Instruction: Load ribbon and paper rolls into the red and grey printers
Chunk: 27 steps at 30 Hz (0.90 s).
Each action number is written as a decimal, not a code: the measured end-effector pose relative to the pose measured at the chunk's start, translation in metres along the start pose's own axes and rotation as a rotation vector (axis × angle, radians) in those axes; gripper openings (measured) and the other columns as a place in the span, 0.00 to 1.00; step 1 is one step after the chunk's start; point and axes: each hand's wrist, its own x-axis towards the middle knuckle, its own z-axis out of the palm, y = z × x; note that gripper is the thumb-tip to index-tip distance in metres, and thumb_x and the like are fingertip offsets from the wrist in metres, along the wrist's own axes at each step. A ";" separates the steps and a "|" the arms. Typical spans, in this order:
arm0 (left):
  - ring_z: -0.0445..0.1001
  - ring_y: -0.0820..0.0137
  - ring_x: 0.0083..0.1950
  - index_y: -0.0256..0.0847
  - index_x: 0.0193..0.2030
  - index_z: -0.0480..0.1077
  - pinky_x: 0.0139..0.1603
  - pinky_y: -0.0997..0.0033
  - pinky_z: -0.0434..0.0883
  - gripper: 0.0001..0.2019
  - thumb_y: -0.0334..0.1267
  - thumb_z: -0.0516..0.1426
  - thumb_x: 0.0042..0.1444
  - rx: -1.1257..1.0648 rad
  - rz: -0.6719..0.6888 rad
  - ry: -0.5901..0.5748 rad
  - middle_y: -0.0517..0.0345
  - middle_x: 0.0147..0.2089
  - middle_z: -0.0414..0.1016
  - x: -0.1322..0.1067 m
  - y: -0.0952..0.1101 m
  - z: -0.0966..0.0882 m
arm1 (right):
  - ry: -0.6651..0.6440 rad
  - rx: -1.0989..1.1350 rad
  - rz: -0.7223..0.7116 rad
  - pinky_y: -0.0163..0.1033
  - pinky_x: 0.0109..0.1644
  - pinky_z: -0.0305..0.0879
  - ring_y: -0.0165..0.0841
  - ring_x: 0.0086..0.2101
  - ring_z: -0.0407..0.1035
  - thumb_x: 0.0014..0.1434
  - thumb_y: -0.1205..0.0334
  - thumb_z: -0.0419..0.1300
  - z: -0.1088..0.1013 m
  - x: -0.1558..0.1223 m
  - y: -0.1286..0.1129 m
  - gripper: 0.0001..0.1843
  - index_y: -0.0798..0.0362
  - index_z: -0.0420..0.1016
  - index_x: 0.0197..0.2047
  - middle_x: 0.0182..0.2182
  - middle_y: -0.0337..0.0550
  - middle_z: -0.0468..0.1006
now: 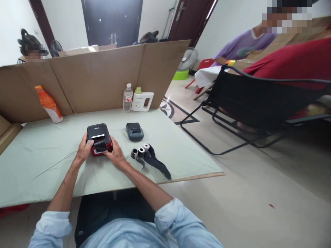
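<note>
A black-topped, red-sided label printer (97,130) sits on the table in front of me, with a dark shiny strip (100,144) at its front. Round its left side is my left hand (84,148), the thumb at the strip's left end. My right hand (116,153) grips the printer's right side, its thumb near the lower front corner. To the right lies a smaller dark grey portable printer (134,131). Closer to me are several small rolls (141,151) with white or dark cores and loose black ribbon (157,165) trailing toward the table edge.
The pale green table (59,175) backs onto a cardboard screen (100,75). Along it stand an orange bottle (49,103), a water bottle (127,98) and a white jug (142,101). A black folding chair (253,100) and a person in purple (243,44) are at right.
</note>
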 end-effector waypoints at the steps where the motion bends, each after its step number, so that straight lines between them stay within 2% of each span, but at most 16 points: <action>1: 0.66 0.51 0.74 0.39 0.75 0.61 0.76 0.49 0.62 0.37 0.48 0.59 0.60 -0.016 0.001 -0.018 0.46 0.74 0.66 0.000 0.000 -0.004 | -0.001 0.004 0.005 0.59 0.71 0.62 0.51 0.66 0.65 0.58 0.46 0.72 0.000 0.000 0.000 0.49 0.49 0.57 0.76 0.68 0.56 0.69; 4: 0.71 0.49 0.70 0.40 0.71 0.67 0.70 0.48 0.69 0.35 0.51 0.61 0.58 -0.029 -0.014 -0.056 0.43 0.73 0.67 -0.001 -0.001 -0.017 | -0.006 0.010 0.018 0.59 0.72 0.61 0.51 0.67 0.64 0.57 0.47 0.73 0.000 0.000 0.000 0.51 0.48 0.56 0.76 0.68 0.56 0.69; 9: 0.73 0.51 0.67 0.43 0.64 0.75 0.65 0.50 0.74 0.31 0.54 0.63 0.56 0.065 0.054 -0.118 0.43 0.73 0.67 -0.005 0.001 -0.031 | -0.009 0.008 0.021 0.59 0.71 0.62 0.52 0.67 0.64 0.57 0.46 0.73 0.000 0.001 -0.002 0.51 0.49 0.57 0.76 0.69 0.56 0.68; 17: 0.69 0.48 0.70 0.43 0.64 0.76 0.51 0.57 0.82 0.29 0.54 0.61 0.59 0.223 0.132 -0.146 0.41 0.73 0.65 -0.013 0.013 -0.031 | -0.002 -0.010 0.008 0.57 0.72 0.62 0.50 0.67 0.64 0.56 0.48 0.73 0.000 0.002 -0.001 0.50 0.50 0.58 0.75 0.69 0.58 0.68; 23: 0.69 0.48 0.70 0.45 0.64 0.74 0.50 0.55 0.82 0.30 0.55 0.64 0.57 0.324 0.186 -0.133 0.40 0.75 0.61 -0.016 0.018 -0.023 | 0.010 -0.007 0.020 0.57 0.72 0.61 0.49 0.67 0.65 0.56 0.49 0.73 0.001 0.002 -0.004 0.49 0.49 0.58 0.75 0.68 0.56 0.70; 27: 0.67 0.47 0.71 0.44 0.63 0.73 0.55 0.50 0.81 0.30 0.52 0.66 0.56 0.376 0.231 -0.136 0.39 0.76 0.57 -0.016 0.018 -0.022 | -0.002 -0.002 0.023 0.56 0.72 0.62 0.49 0.66 0.65 0.56 0.50 0.73 0.001 0.003 -0.004 0.49 0.50 0.58 0.75 0.68 0.56 0.69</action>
